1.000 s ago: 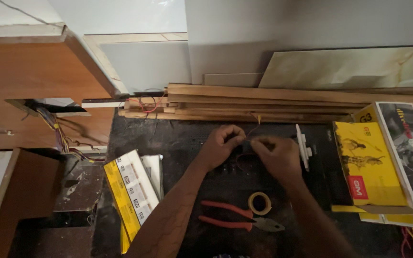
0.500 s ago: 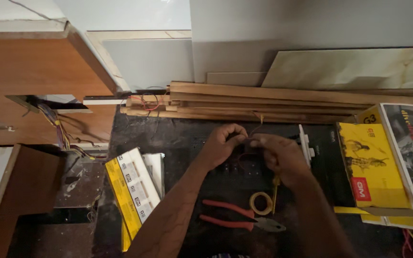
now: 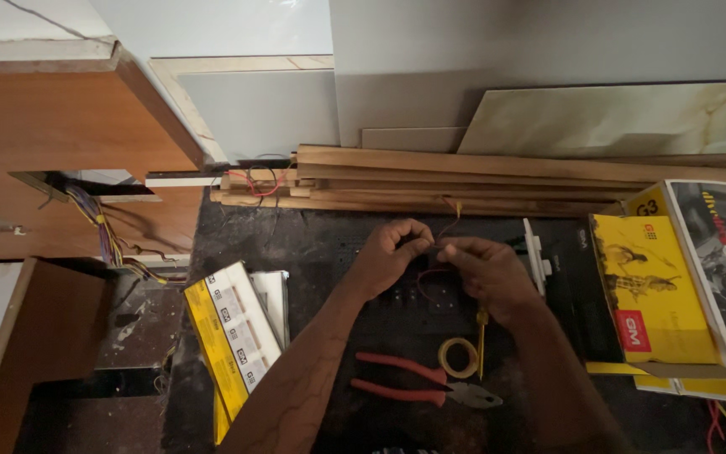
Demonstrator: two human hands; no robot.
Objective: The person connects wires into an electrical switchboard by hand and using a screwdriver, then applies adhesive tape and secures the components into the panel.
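My left hand (image 3: 390, 259) and my right hand (image 3: 487, 273) meet over a dark work surface (image 3: 296, 244), fingertips pinched together on a thin red wire (image 3: 427, 277) that loops down between them. A second thin wire end (image 3: 449, 217) sticks up just above the fingers. Under my right hand a yellow-handled screwdriver (image 3: 481, 340) points down; whether that hand grips it I cannot tell. A small roll of yellow tape (image 3: 459, 357) and red-handled pliers (image 3: 418, 381) lie just below the hands.
Yellow and black cardboard boxes (image 3: 674, 286) stand at the right, a white switch plate (image 3: 535, 256) beside them. A yellow and white carton (image 3: 233, 336) lies at the left. Wooden battens (image 3: 464, 181) are stacked behind. Coloured wires (image 3: 98, 227) hang from a wooden cabinet at the left.
Both hands stay pinched on the wire at the same spot. The yellow-handled screwdriver now shows beneath my right hand; it was not visible a second ago.
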